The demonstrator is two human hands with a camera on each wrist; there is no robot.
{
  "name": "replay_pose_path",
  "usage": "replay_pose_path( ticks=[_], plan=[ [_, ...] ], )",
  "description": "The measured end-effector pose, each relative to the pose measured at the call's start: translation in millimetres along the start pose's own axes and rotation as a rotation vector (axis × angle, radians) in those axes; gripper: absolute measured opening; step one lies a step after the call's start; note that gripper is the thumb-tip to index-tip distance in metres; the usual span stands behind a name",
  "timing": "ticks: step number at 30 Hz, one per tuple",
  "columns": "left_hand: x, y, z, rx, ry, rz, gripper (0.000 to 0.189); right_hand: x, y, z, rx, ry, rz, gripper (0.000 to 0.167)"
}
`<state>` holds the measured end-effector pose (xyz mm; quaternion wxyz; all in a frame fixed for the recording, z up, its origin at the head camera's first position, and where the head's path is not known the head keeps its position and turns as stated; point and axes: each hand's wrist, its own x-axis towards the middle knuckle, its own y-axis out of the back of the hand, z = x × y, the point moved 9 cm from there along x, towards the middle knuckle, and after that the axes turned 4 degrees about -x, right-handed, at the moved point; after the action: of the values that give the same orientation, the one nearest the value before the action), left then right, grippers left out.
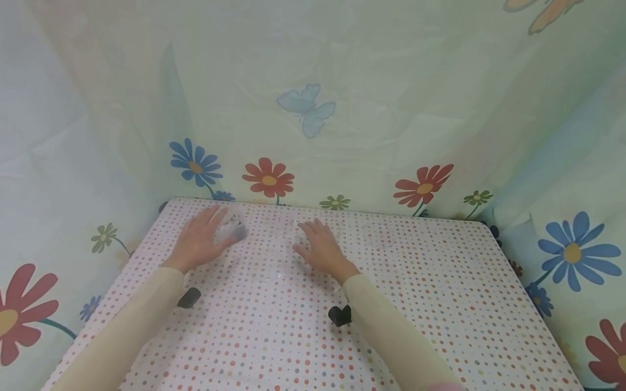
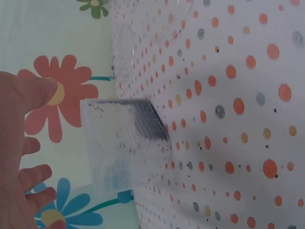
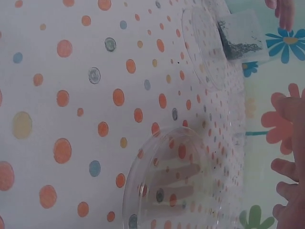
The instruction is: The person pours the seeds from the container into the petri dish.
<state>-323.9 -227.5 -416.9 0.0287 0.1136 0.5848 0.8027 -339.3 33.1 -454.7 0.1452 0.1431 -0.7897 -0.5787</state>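
My left hand (image 1: 198, 239) is spread beside a clear plastic container (image 1: 238, 232) holding dark grains, near the table's back edge. In the left wrist view a gap shows between the fingers and this container (image 2: 126, 143), whose grains gather along one side. My right hand (image 1: 323, 251) hovers above the table with its fingers extended, holding nothing. Below it in the right wrist view lies a round clear dish or lid (image 3: 171, 191). A second clear round dish (image 3: 202, 47) lies nearer the container.
The table cover (image 1: 440, 304) is white with coloured dots. Another faint clear round piece (image 1: 377, 236) lies right of the right hand. A flowered curtain (image 1: 342, 152) hangs behind and at both sides. Black straps show at both wrists.
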Motion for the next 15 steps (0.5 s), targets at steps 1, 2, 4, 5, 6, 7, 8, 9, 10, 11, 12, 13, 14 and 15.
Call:
replay_pose_path(
  ticks=[1,2,4,5,6,7,8,9,10,11,12,13,14,15],
  plan=[
    [0.3,0.4,-1.5,0.000,0.013,-0.001,0.079,0.4,0,0,-0.003,-0.002,-0.002,0.062],
    [0.3,0.4,-3.3,-0.002,0.026,-0.005,0.079,0.7,1,0,-0.002,-0.002,-0.002,0.062],
    [0.4,0.9,-6.5,-0.004,0.046,-0.009,0.080,1.3,1,-1,-0.001,0.002,-0.003,0.062],
    [0.5,0.7,-7.9,-0.003,0.052,-0.014,0.080,1.8,1,-1,-0.002,0.002,-0.004,0.063],
    [0.5,0.5,-9.1,-0.004,0.054,-0.018,0.080,2.1,1,-1,0.001,0.004,-0.004,0.063],
    [0.5,0.4,-9.8,-0.005,0.055,-0.021,0.079,2.6,2,-1,0.003,0.004,-0.006,0.063],
    [0.6,0.1,-10.7,-0.005,0.056,-0.026,0.079,3.3,2,-1,0.001,0.004,-0.008,0.063],
    [0.8,0.0,-11.4,-0.006,0.054,-0.025,0.079,3.9,2,-1,-0.001,0.003,-0.010,0.063],
    [1.0,-0.1,-12.1,-0.004,0.052,-0.024,0.079,4.8,2,0,-0.005,0.001,-0.012,0.063],
    [1.3,0.2,-12.5,-0.003,0.049,-0.022,0.079,5.7,2,0,-0.007,0.001,-0.013,0.063],
    [1.4,0.3,-13.3,-0.004,0.048,-0.019,0.078,6.5,2,1,-0.008,0.000,-0.014,0.063],
    [1.5,0.2,-14.4,-0.007,0.050,-0.017,0.078,7.4,3,2,-0.009,-0.001,-0.015,0.063],
    [1.5,0.2,-15.3,-0.010,0.052,-0.015,0.078,8.1,3,2,-0.009,0.001,-0.012,0.063],
    [1.5,0.0,-16.4,-0.014,0.055,-0.015,0.078,8.6,4,2,-0.004,0.002,-0.009,0.062]
  ],
)
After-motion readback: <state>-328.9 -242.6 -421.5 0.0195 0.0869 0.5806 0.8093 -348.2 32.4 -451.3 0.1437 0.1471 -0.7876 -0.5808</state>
